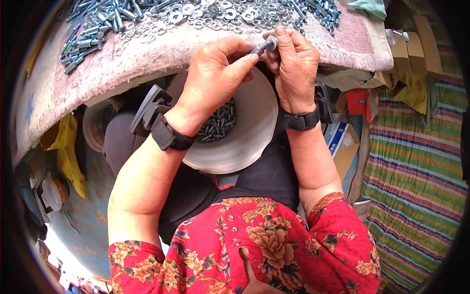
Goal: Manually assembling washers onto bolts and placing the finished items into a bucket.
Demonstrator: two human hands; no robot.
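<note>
Above the near edge of the cloth-covered table, my left hand (213,71) pinches a metal bolt (265,47) between thumb and fingers. The bolt's threaded end points up and to the right. My right hand (296,66) is closed on a round flat washer (273,42) at that end. From this view I cannot tell how far the washer sits on the thread. Beyond my hands lie many loose washers (230,13) and, to the left, a heap of metal bolts (95,36). Below my hands, a pale basin (245,152) holds many bolts (220,122).
The pinkish table cloth (147,56) hangs over the table edge. More bolts (323,14) lie at the far right. Cardboard boxes (416,51) and a red box (357,102) stand right of the table. A striped sheet (411,181) covers the right side; a yellow bag (69,152) hangs left.
</note>
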